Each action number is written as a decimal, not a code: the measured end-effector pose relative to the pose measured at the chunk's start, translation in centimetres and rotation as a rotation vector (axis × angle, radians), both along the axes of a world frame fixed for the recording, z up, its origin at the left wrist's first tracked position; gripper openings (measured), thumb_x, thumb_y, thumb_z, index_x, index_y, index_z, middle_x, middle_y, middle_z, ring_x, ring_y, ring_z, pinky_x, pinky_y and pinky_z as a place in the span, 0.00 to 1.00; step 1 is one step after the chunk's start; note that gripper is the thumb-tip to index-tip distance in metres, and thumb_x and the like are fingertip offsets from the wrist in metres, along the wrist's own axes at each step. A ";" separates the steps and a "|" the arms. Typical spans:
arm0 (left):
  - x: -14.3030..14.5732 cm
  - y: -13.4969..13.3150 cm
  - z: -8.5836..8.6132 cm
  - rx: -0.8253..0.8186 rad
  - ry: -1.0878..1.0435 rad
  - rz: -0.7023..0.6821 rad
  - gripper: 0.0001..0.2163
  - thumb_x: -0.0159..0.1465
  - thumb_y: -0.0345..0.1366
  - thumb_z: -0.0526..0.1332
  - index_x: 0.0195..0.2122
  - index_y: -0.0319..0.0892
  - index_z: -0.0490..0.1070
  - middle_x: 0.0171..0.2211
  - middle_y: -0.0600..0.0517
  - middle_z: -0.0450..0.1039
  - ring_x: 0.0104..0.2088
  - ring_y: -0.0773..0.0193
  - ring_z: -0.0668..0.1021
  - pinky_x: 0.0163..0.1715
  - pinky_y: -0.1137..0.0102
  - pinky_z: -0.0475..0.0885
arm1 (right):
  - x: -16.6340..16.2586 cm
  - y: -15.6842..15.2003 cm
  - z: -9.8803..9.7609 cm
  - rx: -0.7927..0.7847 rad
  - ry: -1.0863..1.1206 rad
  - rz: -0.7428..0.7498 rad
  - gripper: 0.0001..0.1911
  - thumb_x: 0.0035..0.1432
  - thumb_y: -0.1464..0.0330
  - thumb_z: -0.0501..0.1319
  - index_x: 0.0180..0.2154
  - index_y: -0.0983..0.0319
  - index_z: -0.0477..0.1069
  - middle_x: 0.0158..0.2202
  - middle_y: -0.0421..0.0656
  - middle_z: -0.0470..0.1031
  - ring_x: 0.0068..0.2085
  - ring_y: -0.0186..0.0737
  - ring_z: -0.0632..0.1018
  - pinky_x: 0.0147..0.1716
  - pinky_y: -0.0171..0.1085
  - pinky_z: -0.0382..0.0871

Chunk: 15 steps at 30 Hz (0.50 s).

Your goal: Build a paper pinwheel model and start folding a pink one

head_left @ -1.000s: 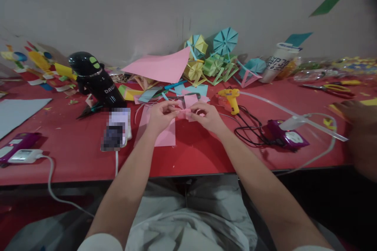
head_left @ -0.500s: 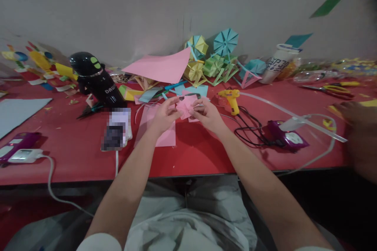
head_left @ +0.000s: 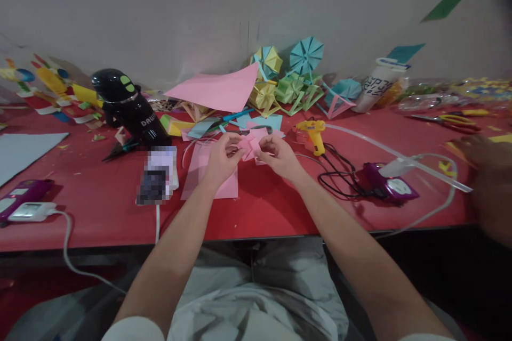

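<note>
A small folded piece of pink paper (head_left: 250, 147) is held up between my two hands over the red table. My left hand (head_left: 224, 155) pinches its left side between thumb and fingers. On the right edge, my right hand (head_left: 280, 156) grips it the same way. The folds stand out in several flaps, partly covered by my fingertips. Beneath my left hand lies a flat pink sheet (head_left: 226, 187). Just behind the hands are blue paper pieces (head_left: 272, 122) and a dark-handled tool, mostly hidden.
A yellow glue gun (head_left: 314, 133) with a black cord lies right of my hands, near a purple power strip (head_left: 390, 184). Left are a phone (head_left: 158, 176) and a black bottle (head_left: 134, 109). Folded paper models (head_left: 292, 88) line the wall. Another person's hand (head_left: 490, 157) rests far right.
The pink folded paper has turned slightly in my fingers, and its flaps look more raised. Both hands stay in nearly the same place; the fingers have shifted a little.
</note>
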State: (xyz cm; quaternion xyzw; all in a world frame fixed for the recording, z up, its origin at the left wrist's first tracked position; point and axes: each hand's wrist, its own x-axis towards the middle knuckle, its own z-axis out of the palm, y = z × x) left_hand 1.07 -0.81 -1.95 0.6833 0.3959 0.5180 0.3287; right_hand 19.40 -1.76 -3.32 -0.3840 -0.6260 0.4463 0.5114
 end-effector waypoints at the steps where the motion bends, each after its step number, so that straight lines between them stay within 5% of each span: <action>1: 0.0 0.0 0.0 0.000 0.006 -0.007 0.10 0.56 0.30 0.63 0.40 0.43 0.69 0.42 0.50 0.74 0.41 0.65 0.78 0.41 0.67 0.75 | 0.0 0.0 0.0 0.014 -0.007 -0.008 0.19 0.51 0.57 0.67 0.36 0.59 0.63 0.34 0.40 0.69 0.34 0.34 0.73 0.34 0.38 0.74; 15: -0.1 0.3 -0.4 0.009 0.019 -0.016 0.12 0.56 0.28 0.62 0.42 0.44 0.70 0.42 0.50 0.75 0.42 0.64 0.78 0.42 0.67 0.74 | 0.0 0.2 -0.1 -0.053 0.052 -0.012 0.18 0.49 0.58 0.68 0.34 0.59 0.64 0.34 0.40 0.68 0.35 0.35 0.73 0.37 0.41 0.75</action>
